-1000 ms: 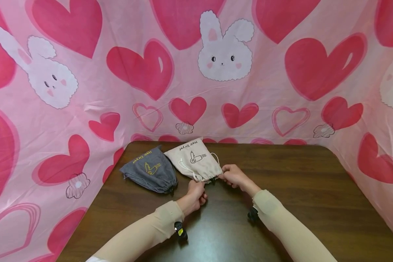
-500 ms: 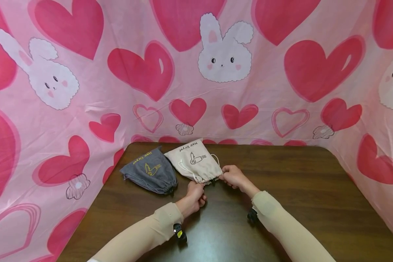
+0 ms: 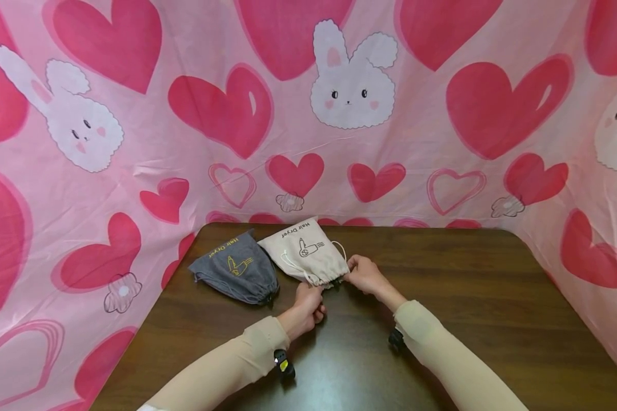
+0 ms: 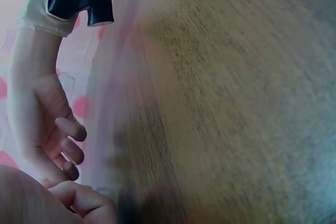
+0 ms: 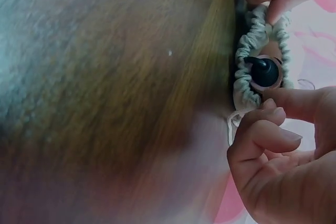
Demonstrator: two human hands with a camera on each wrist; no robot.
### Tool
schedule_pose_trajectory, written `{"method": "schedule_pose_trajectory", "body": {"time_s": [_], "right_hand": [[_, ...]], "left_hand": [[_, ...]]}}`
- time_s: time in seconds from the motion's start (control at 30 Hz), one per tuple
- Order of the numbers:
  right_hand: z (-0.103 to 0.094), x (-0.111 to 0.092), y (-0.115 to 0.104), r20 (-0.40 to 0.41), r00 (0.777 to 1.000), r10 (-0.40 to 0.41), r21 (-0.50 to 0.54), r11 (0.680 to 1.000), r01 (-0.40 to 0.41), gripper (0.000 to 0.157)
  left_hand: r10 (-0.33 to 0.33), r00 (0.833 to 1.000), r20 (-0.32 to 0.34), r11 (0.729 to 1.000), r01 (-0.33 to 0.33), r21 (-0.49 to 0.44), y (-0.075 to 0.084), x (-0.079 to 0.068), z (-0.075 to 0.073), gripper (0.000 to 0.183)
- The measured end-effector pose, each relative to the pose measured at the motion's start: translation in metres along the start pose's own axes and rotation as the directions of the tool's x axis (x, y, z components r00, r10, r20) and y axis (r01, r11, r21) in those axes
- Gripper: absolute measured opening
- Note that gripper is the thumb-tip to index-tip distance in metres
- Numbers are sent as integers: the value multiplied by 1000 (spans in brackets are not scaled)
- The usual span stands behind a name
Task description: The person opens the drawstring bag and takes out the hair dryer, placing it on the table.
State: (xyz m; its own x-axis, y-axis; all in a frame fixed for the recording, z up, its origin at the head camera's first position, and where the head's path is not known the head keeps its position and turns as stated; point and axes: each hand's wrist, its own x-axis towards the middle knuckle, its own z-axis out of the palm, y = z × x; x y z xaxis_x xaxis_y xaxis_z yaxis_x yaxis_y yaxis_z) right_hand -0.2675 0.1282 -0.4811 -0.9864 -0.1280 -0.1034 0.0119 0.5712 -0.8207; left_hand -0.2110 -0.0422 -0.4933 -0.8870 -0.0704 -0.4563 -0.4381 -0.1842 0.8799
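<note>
A cream drawstring bag [image 3: 319, 264] printed "Hair Dryer" lies on the table, its mouth towards me. My left hand [image 3: 306, 305] pinches the left side of the mouth. At the right side, my right hand [image 3: 367, 275] grips the rim between thumb and finger. The right wrist view looks into the gathered opening [image 5: 242, 85], which stands spread between both hands. Inside shows a dark, rounded end with a stub [image 5: 265, 72], ringed in pinkish brown; the rest of that object is hidden in the cloth. White cords hang at the bag's sides.
A dark grey drawstring bag [image 3: 236, 271] with yellow "Hair Dryer" print lies just left of the cream one, its mouth gathered. Both rest near the far left of the brown wooden table [image 3: 442, 285]. Pink heart-patterned cloth [image 3: 411, 137] surrounds the table's back and sides.
My right hand has shifted slightly upward at the bag's mouth. The left hand and both bags have stayed nearly in place.
</note>
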Motion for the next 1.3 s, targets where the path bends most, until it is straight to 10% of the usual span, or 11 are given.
{"method": "schedule_pose_trajectory", "body": {"time_s": [1.3], "right_hand": [[-4,3,5,28,998,54,20,998,-54,8]], "left_hand": [[-21,1000,-4,999,20,-34,-1,-2,-2,24]]}}
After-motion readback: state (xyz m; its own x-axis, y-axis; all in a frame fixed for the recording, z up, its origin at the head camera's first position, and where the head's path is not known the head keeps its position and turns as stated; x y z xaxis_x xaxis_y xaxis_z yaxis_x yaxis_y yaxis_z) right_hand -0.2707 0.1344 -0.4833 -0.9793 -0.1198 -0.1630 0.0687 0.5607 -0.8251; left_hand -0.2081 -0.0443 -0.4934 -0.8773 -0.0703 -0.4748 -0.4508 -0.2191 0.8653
